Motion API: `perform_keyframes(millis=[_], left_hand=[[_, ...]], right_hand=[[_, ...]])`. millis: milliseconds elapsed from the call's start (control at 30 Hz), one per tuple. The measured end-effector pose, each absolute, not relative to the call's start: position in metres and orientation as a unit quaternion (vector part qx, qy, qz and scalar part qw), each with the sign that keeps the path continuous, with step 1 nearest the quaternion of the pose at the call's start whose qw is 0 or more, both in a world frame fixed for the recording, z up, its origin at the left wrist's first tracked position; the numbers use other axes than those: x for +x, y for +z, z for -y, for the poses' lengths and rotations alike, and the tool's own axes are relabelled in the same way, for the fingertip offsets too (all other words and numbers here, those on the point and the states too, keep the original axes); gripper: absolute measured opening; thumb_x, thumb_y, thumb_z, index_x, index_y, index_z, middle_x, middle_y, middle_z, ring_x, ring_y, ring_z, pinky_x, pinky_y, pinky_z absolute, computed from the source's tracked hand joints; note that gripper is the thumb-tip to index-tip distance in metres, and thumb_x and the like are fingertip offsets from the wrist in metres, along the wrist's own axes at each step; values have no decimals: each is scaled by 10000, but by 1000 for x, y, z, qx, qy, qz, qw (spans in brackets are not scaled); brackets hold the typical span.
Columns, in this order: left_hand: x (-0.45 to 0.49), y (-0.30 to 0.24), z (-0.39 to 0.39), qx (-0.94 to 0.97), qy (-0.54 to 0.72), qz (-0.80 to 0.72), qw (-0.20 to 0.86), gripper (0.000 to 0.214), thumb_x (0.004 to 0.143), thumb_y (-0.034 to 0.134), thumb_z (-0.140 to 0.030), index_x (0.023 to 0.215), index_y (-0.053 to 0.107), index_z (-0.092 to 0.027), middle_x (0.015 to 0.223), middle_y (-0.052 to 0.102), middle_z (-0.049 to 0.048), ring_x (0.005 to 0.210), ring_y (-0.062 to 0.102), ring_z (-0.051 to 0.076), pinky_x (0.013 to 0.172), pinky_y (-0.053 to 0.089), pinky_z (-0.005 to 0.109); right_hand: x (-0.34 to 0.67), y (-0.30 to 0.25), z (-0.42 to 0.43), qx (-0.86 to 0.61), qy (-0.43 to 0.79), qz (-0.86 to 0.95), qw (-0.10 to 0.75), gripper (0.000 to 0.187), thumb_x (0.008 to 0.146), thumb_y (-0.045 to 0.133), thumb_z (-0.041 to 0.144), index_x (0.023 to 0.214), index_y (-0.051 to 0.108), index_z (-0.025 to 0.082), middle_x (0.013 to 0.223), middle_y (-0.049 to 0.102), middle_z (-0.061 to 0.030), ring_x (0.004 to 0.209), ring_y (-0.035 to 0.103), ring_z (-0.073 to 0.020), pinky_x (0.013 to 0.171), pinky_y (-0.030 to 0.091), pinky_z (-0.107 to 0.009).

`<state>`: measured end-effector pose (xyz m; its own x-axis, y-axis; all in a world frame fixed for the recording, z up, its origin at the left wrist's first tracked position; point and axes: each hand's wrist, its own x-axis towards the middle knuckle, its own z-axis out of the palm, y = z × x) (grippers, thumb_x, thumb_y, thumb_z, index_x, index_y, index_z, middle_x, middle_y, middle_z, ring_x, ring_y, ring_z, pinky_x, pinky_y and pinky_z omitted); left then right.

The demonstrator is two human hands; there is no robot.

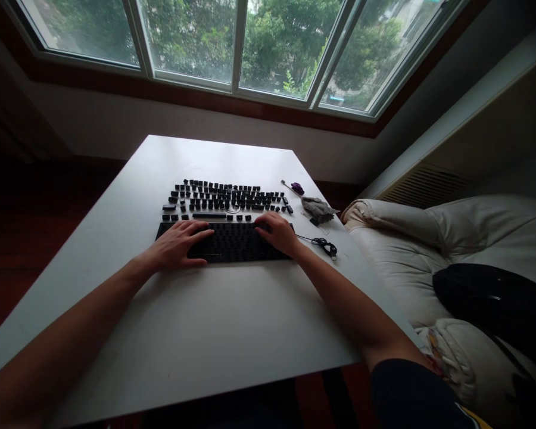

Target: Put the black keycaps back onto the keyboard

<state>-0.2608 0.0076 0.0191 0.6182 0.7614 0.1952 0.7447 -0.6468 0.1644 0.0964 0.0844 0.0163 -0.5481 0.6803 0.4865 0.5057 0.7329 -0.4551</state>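
The left hand (178, 243) steadies the left end of the keyboard (234, 243), fingers spread and unclenched. The right hand's (277, 233) fingers bend over its far right edge; whether they pinch anything, I cannot tell. The keyboard lies flat on the tabletop (196, 322), likely stiff, best held by its ends. Beyond, loose keycaps (203, 196) sit in rows, uncontained: probably light, hard, easily scattered.

A white tabletop (232, 333) is reflecting light with a smooth, soft gloss. Black plastic keycaps (217, 203) and the keyboard (237, 243) are looking matt. A grey cloth (318, 209) is appearing rough; a cream sofa (386, 241) is showing creased, leather-like upholstery.
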Motion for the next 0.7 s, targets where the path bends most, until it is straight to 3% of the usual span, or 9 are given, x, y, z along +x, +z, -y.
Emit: perform_keyframes(millis=[400, 700], left_hand=[[-255, 11, -12, 894, 139, -425, 17, 796, 833, 650, -668, 1524, 449, -329, 1588, 413, 86, 1423, 398, 372, 1193, 292, 553], [-252, 10, -14, 889, 138, -436, 4, 764, 849, 620, -677, 1509, 478, -322, 1590, 419, 76, 1425, 405, 366, 1184, 318, 544]], right_hand=[[106, 11, -37, -293, 188, 899, 266, 158, 865, 692, 181, 1015, 667, 223, 972, 662, -59, 911, 613, -216, 821, 521, -363], [108, 2, -41, -297, 180, 897, 275, 136, 893, 683, 200, 1026, 680, 223, 999, 676, -71, 943, 621, -229, 837, 530, -379]])
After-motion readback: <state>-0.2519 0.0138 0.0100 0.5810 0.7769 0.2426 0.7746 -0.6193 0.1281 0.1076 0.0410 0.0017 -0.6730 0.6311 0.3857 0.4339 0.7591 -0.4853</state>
